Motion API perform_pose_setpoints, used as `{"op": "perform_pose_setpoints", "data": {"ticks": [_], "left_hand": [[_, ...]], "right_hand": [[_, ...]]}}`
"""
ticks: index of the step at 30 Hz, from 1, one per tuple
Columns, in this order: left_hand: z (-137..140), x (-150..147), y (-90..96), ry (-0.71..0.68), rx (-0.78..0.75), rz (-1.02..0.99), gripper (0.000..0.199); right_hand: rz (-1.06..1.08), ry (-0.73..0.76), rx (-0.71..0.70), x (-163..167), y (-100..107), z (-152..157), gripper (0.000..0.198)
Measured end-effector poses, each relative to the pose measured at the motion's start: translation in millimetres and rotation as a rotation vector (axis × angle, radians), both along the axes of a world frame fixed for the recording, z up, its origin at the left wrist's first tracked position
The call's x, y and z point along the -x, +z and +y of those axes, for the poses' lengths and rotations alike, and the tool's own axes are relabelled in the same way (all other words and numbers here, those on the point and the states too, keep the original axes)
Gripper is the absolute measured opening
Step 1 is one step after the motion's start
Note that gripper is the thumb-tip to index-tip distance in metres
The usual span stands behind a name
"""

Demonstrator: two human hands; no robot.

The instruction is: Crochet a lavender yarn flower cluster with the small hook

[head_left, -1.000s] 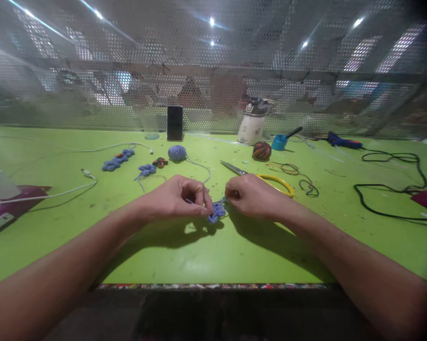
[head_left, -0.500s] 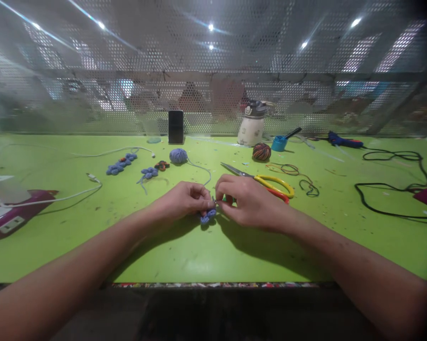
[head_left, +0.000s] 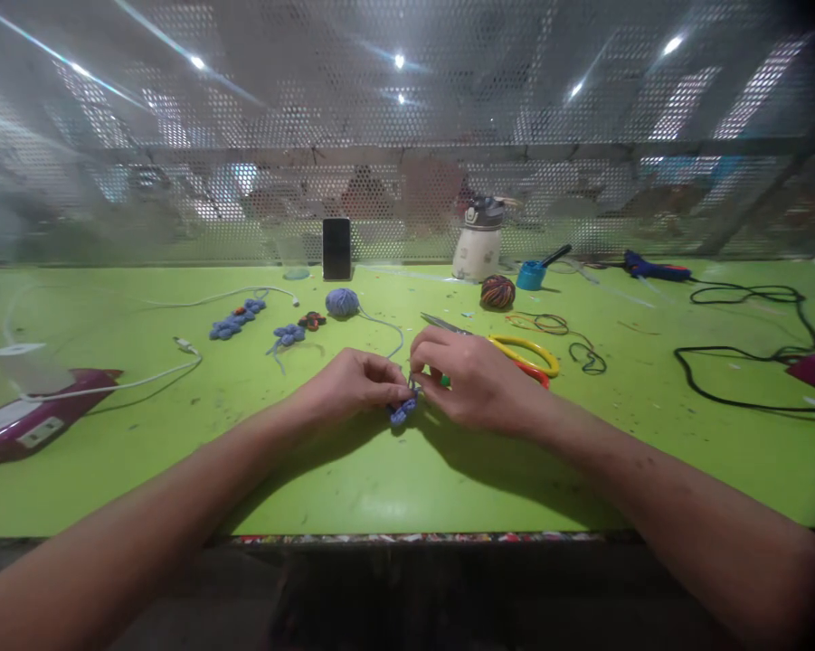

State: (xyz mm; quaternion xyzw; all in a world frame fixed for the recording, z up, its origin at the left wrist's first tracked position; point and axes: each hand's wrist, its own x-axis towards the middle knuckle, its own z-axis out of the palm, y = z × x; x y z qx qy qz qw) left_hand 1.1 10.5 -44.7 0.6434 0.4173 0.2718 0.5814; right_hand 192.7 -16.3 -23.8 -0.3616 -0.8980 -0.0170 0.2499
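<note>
Between the thumb and fingers of my left hand (head_left: 363, 384) is a small blue crochet piece (head_left: 402, 413), its petals hanging below the fingertips. My right hand (head_left: 471, 375) pinches a crochet hook (head_left: 446, 381); only a bit of its green handle shows, and its tip meets the work at the left fingertips. A strand of blue yarn runs from the blue yarn ball (head_left: 342, 303) toward my left hand. Just beyond my right hand lie scissors (head_left: 525, 351) with yellow and red handles, partly hidden by it.
Blue crochet flowers (head_left: 237, 319), another blue flower (head_left: 289, 335) and a dark red-black one (head_left: 312, 321) lie at left. Behind stand a phone (head_left: 336, 249), a bottle (head_left: 477, 249), a multicoloured yarn ball (head_left: 497, 292) and a blue pot (head_left: 531, 275). A power strip (head_left: 54, 416) and glue gun (head_left: 657, 268) flank them.
The crochet piece has tilted and shifted slightly right with my left fingertips. Both hands stay close together at the work. The whole view has shifted a little.
</note>
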Motion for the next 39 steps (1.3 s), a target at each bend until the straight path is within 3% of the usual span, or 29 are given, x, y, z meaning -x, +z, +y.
{"op": "perform_pose_setpoints", "data": {"ticks": [5, 8, 11, 14, 18, 24, 28, 33, 39], "left_hand": [[0, 1, 0.0, -0.07, -0.043, 0.025, 0.017], [0, 1, -1.2, -0.095, -0.012, -0.053, 0.017], [0, 0, -1.1, -0.069, 0.002, -0.092, 0.017], [1, 0, -1.0, -0.027, 0.01, -0.148, 0.017], [2, 0, -2.4, 0.02, 0.032, -0.162, 0.017], [3, 1, -1.4, 0.068, -0.015, -0.148, 0.017], [4, 1, -0.8, 0.058, -0.003, -0.145, 0.016], [6, 2, -1.2, 0.03, 0.136, -0.227, 0.016], [7, 5, 1.6, 0.007, 0.237, -0.266, 0.018]], "right_hand": [[0.083, -0.037, 0.008, 2, -4, 4, 0.013], [0.261, -0.11, 0.053, 5, -6, 5, 0.009], [0.402, -0.148, 0.255, 7, -5, 5, 0.012], [0.335, -0.114, 0.481, 8, -2, 5, 0.014], [0.281, -0.12, 0.573, 8, 0, 4, 0.016], [0.199, -0.203, 0.529, 8, -2, 3, 0.018], [0.233, -0.208, 0.422, 7, -3, 4, 0.014], [0.31, -0.18, 0.322, 7, -4, 3, 0.012], [0.412, -0.145, 0.344, 11, -2, -3, 0.012]]}}
